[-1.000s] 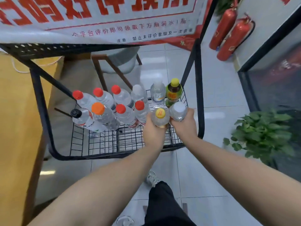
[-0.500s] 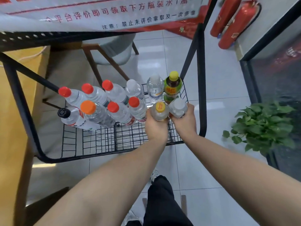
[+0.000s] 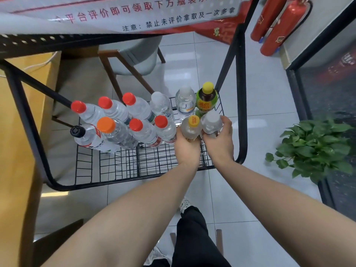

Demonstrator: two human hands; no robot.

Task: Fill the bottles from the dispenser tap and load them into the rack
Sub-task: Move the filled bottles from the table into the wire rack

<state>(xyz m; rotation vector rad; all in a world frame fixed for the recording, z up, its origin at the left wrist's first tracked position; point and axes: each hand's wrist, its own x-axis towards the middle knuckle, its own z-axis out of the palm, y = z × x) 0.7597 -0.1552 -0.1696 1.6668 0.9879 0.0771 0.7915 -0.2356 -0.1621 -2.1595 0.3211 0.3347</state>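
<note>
Left hand [image 3: 187, 146] grips yellow-capped bottle [image 3: 190, 128], right hand [image 3: 218, 140] grips white-capped bottle [image 3: 211, 122], both at rack [image 3: 134, 166] right end; risk: crowding could topple the neighbouring red-capped bottle [image 3: 165, 129]

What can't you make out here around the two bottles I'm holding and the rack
- Head view: bases of the yellow-capped bottle and white-capped bottle, hidden by the left hand and right hand; seated or not, unclear.
- Fill levels: clear plastic, unreadable.
- Banner: top cut off.
- Dispenser tap: outside frame.
</note>
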